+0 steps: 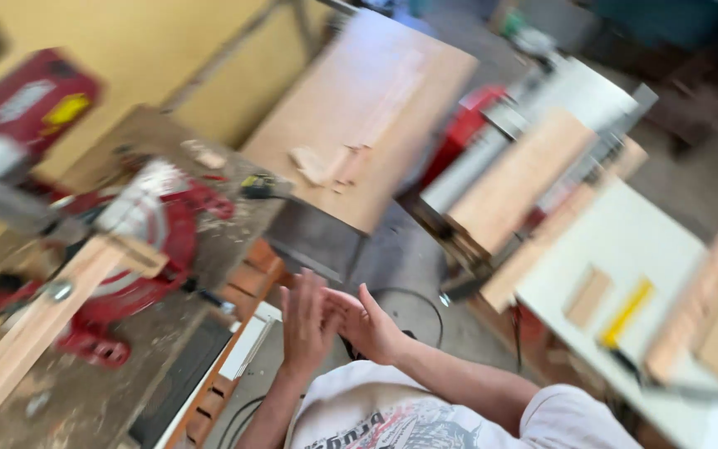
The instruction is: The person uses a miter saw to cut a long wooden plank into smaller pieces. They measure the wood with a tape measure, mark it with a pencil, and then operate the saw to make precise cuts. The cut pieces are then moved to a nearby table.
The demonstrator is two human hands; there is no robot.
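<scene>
From the head view, both hands are empty and spread, the left hand point(305, 320) and right hand point(363, 320) pressed palm to palm in front of the chest. Nearest them on the left bench is a long wooden plank point(31, 333) lying across the red miter saw point(139, 241); it looks stiff, fairly light and splintery, best gripped mid-length by its edges. A yellow sticker point(66, 108) sits on the saw's red motor housing, and a yellow pencil-like stick point(625, 312) lies on the white table point(625, 241) to the right.

Both hands — left point(305, 324), right point(366, 323) — meet open, palm to palm, empty, just right of the red saw point(139, 249); a board point(31, 333) lies across the saw.
</scene>
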